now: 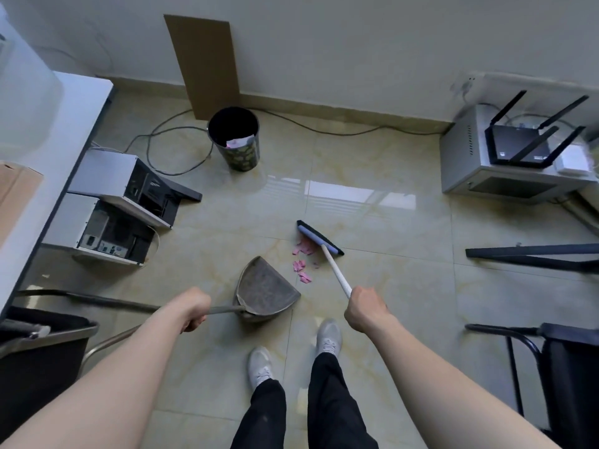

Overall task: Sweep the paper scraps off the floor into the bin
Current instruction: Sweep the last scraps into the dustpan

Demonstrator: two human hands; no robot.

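Note:
Several pink paper scraps [304, 258] lie on the tiled floor between the broom head and the dustpan. My right hand [364, 307] grips the white handle of the broom [319, 237], whose blue and black head rests on the floor just behind the scraps. My left hand [194, 308] grips the metal handle of the grey dustpan [264, 288], which sits on the floor with its open edge facing the scraps. The black bin [235, 137] stands near the far wall, with some paper inside it.
Two open computer cases [123, 205] lie at the left beside a white desk [48, 150]. A cable [168, 137] loops by the bin. A grey cabinet with a router [505, 157] stands at the right. Chair legs [531, 254] and a black chair [551, 367] are right. My feet [329, 337] stand behind the dustpan.

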